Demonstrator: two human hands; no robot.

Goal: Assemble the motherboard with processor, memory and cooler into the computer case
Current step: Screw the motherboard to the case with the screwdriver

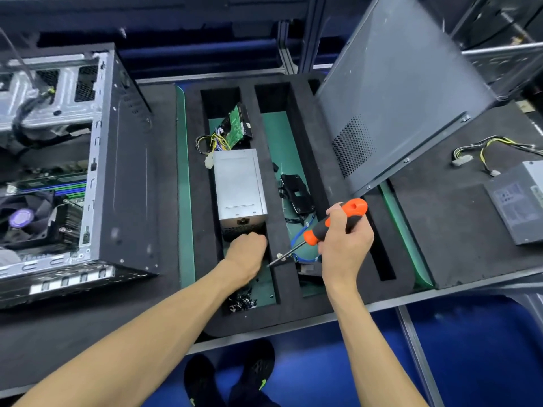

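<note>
The open computer case (123, 160) lies on its side at the left. Inside it sits the motherboard (55, 183) with memory sticks and a fan cooler (26, 218). My right hand (343, 239) grips an orange-and-black screwdriver (332, 224), its tip pointing down-left over the black foam tray (282, 218). My left hand (248, 254) reaches into the tray's left slot with fingers curled, just in front of a silver power supply (239, 186); what it holds is hidden. A pile of black screws (241, 302) lies in the slot near my left wrist.
The case's side panel (402, 92) leans upright at the right rear. A second power supply (520, 198) with cables lies at far right. The slots also hold a green circuit board (235, 124), a black bracket (296, 192) and a blue cable (296, 239). The table edge runs just below the tray.
</note>
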